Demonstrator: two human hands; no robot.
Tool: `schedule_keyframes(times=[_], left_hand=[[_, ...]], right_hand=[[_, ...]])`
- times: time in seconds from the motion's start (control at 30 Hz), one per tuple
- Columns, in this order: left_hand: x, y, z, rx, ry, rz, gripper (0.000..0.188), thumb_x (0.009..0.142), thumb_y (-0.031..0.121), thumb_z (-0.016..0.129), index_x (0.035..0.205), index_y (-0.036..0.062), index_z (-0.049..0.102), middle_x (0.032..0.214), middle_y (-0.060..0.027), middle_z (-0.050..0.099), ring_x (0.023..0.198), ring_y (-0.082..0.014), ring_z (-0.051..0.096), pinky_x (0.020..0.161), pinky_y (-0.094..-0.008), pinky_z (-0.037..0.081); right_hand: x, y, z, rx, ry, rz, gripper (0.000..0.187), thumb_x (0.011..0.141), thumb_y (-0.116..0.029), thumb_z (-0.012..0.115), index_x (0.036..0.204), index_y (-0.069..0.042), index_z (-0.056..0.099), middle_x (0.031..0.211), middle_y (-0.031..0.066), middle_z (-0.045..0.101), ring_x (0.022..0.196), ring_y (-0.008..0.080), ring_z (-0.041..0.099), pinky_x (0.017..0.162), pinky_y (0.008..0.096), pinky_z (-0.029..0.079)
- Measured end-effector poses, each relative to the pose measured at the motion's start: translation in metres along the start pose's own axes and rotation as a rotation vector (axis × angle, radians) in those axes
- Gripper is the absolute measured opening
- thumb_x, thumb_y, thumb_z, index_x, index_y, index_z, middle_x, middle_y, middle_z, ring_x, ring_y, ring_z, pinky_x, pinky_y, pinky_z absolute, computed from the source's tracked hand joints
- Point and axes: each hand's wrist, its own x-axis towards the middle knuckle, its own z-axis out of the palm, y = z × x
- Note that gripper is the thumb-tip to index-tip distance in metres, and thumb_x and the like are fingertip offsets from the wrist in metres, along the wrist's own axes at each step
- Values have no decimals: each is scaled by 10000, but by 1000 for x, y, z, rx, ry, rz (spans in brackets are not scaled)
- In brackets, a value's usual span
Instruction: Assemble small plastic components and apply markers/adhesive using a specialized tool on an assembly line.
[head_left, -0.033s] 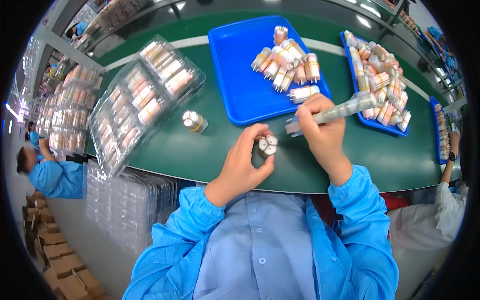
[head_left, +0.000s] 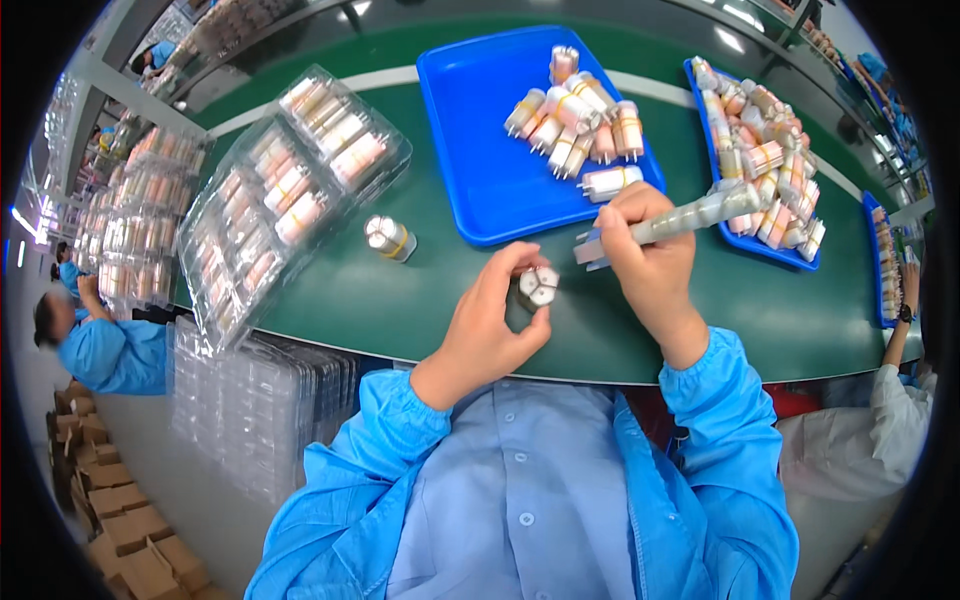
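**Bundle (head_left: 539, 287) upright in my left hand (head_left: 490, 325), tool (head_left: 700, 212) in my right hand (head_left: 648, 270)**

My left thumb and fingers close around the sides of the bundle, just above the green surface (head_left: 340, 312). I judge I hold it this way to steady it and leave its white, three-part end facing up, uncovered. My right hand is wrapped around the pale, thick tool, pen-fashion; its tip points toward the bundle but stands apart from it. That grip probably gives fine control, with the long tail lying back out of my view of the work.

A banded bundle (head_left: 390, 240) stands alone to the left, between my left hand and the clear compartment tray (head_left: 392, 168), which holds rows of others. Ahead lies a blue tray (head_left: 470, 180) with a loose pile (head_left: 575, 115) toward its right side; my right hand hides its near right corner. The tool's tail reaches over the rim of a heaped second tray (head_left: 768, 256), so it partly blocks that side. A co-worker's hand (head_left: 908, 285) is farther right, well apart.
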Motion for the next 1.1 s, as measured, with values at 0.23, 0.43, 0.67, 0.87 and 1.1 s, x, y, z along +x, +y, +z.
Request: schedule_keyframes(times=[0.23, 0.43, 0.67, 0.87, 1.1], left_hand=[[-1, -5, 3, -79, 40, 47, 736, 751, -84, 687, 1416, 1, 384, 1149, -185, 649, 1034, -312, 677, 888, -390, 554], [-1, -4, 4, -73, 38, 44, 745, 747, -89, 681, 1422, -1, 377, 1167, -193, 640, 1025, -321, 682, 877, -388, 558], [5, 6, 2, 175, 82, 30, 730, 730, -19, 773, 1377, -1, 435, 1127, -177, 630, 1070, -348, 633, 917, -421, 528], [-1, -2, 6, 233, 141, 26, 690, 758, -28, 771, 1369, 22, 452, 1134, -143, 645, 1016, -248, 659, 890, -354, 520], [-1, -1, 1, 65, 46, 54, 747, 769, -83, 672, 1437, 32, 358, 1190, -164, 669, 1026, -234, 670, 930, -345, 510]], right_hand=[[-7, 1, 12, -32, -139, -100, 213, 859, -2, 724, 722, -36, 564, 687, 37, 552, 619, 152, 515, 558, 317, 389], [-9, 6, 14, -120, -192, -132, 197, 848, -18, 735, 730, -39, 578, 686, 54, 549, 602, 179, 524, 531, 342, 382], [-13, 8, 16, -179, -232, -103, 181, 846, -34, 742, 743, -34, 594, 693, 68, 560, 585, 201, 537, 527, 352, 397], [-13, 7, 15, -65, -119, -47, 183, 856, -23, 733, 734, -33, 597, 703, 47, 581, 610, 158, 544, 542, 329, 405], [-6, 2, 9, -52, -104, -84, 179, 870, -21, 721, 738, -36, 601, 706, 40, 589, 625, 142, 537, 564, 316, 410]])
